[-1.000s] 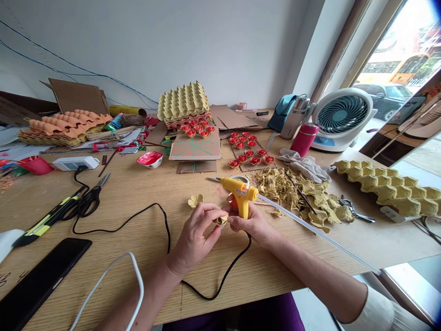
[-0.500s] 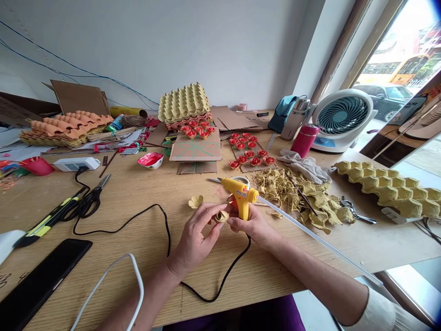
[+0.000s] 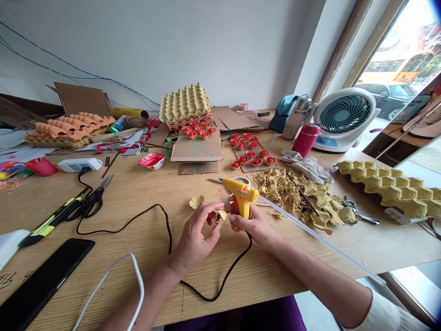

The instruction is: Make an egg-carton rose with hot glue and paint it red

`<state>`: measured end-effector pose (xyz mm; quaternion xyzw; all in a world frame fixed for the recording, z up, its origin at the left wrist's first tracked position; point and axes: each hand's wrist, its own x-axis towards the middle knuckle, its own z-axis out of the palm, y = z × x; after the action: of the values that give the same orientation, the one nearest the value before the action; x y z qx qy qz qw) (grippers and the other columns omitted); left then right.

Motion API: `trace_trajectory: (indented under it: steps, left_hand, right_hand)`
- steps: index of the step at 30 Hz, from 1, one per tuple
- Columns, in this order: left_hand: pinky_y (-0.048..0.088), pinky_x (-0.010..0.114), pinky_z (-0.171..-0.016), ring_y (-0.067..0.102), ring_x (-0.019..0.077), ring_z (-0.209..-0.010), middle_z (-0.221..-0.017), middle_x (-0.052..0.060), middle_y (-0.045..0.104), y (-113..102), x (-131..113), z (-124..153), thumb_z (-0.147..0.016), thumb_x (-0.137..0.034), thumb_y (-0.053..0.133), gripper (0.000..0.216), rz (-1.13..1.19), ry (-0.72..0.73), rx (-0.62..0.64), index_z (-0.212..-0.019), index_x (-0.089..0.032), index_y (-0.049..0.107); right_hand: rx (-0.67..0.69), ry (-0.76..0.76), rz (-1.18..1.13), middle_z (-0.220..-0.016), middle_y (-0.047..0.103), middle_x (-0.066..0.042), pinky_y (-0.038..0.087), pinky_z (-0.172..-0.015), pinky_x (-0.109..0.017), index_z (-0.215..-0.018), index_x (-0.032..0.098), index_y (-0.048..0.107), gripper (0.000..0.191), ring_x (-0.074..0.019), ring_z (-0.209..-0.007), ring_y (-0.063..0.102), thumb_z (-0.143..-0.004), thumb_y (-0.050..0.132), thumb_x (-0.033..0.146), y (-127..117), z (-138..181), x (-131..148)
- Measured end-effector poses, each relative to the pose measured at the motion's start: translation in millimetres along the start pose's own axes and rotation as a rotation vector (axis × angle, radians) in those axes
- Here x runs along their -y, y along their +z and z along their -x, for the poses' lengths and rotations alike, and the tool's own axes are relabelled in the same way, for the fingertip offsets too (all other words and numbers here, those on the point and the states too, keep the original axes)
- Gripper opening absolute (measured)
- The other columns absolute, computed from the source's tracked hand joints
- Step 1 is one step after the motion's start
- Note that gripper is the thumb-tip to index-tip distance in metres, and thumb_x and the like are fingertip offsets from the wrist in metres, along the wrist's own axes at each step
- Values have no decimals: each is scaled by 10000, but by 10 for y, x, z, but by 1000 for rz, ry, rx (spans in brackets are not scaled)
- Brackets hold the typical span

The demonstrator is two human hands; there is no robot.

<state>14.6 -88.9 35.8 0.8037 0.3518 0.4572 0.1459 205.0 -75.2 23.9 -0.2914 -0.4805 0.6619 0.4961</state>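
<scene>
Between the fingertips of my left hand [image 3: 199,232] is a small rolled egg-carton flower [image 3: 219,216], yellowish and curled into a bud. My right hand [image 3: 254,224] is wrapped round the handle of a yellow hot glue gun [image 3: 239,193], its nozzle pointing left. A long clear glue stick [image 3: 317,236] sticks out of the gun's back over my right forearm. My right thumb is close to the bud; whether it touches cannot be made out. Just beyond my left fingers lies an open petalled carton cup [image 3: 196,201] on the table.
Torn carton scraps [image 3: 296,197] are heaped on the right, near an egg tray [image 3: 389,186] and a fan [image 3: 346,117]. Red flowers [image 3: 251,149] stand on cardboard behind. Scissors [image 3: 90,202], a phone [image 3: 48,280] and the black cord [image 3: 165,216] lie to the left.
The bud has turned slightly in my left fingertips, and my right fingertips have drawn a little away from it. The glue gun stays almost in place; the view has shifted slightly.
</scene>
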Motion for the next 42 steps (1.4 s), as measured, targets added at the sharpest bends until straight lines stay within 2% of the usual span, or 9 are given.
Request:
trace_trajectory:
  steps: [4, 7, 10, 14, 20, 26, 30, 36, 42]
  left_hand:
    - [562, 274, -810, 653, 163, -942, -1116, 48, 674, 1, 18, 14, -877, -2, 556, 408, -21, 31, 26, -1205, -238, 609]
    - [564, 313, -916, 661, 193, -1081, -1153, 58, 676, -2, 16, 6, -908, -22, 544, 431, -24, 75, 44, -1265, -253, 614]
    - [569, 299, -902, 681, 157, -961, -1178, 54, 685, -6, -3, -1, -910, -20, 542, 499, -12, 70, 43, -1348, -258, 568]
    - [559, 247, -737, 659, 120, -783, -1135, 39, 719, -17, -32, 0, -871, -5, 565, 502, 14, 16, 21, -1313, -242, 565]
    - [564, 281, -821, 679, 175, -972, -1098, 52, 718, -34, -52, -19, -865, -19, 591, 358, 57, 53, 27, -1151, -229, 631]
    - [544, 255, -746, 639, 132, -801, -1054, 21, 714, -12, -37, 2, -822, -18, 639, 451, 58, -15, 1, -1208, -245, 582]
    - [557, 260, -774, 649, 131, -808, -1089, 23, 716, 7, -14, 37, -818, -4, 642, 535, 19, -29, 7, -1282, -256, 551]
    - [566, 317, -874, 651, 167, -903, -1086, 30, 709, 3, -10, 29, -835, -42, 679, 477, -80, 7, -24, -1246, -258, 571]
    - [574, 288, -810, 648, 151, -858, -1018, 18, 681, -2, 21, 7, -857, -79, 679, 455, -40, -56, -66, -1263, -259, 577]
  right_hand:
    - [-4, 11, 25, -804, 607, 23, 406, -544, -254, -1007, 209, 542, 453, -94, -593, 497, -763, 838, 450, -16, 4, -11]
    - [5, 22, 31, -749, 562, 39, 412, -544, -255, -989, 204, 551, 444, -98, -586, 499, -767, 831, 467, -35, 0, -27]
    - [10, 28, 30, -788, 578, 28, 413, -543, -254, -1017, 202, 551, 458, -95, -587, 505, -767, 830, 464, -47, -3, -42]
    - [19, 39, 29, -805, 581, 26, 401, -543, -252, -1032, 204, 554, 475, -91, -584, 497, -749, 846, 449, -52, -5, -43]
    - [27, 36, 49, -767, 571, 30, 380, -552, -248, -975, 199, 578, 419, -90, -589, 475, -737, 851, 411, -38, -9, -24]
    - [21, -4, 11, -820, 645, 8, 390, -551, -248, -1055, 221, 559, 470, -100, -593, 493, -749, 845, 434, -11, -4, 24]
    - [-21, 3, 35, -889, 679, -18, 400, -554, -257, -1032, 211, 581, 432, -97, -593, 500, -760, 838, 427, -23, 7, 52]
    - [-63, -14, 51, -920, 708, -28, 407, -561, -271, -1066, 217, 576, 421, -102, -590, 502, -782, 822, 406, -26, 30, 81]
    - [-97, -20, 50, -1033, 717, -61, 416, -545, -278, -1053, 217, 569, 436, -88, -574, 475, -765, 836, 407, -14, 23, 96]
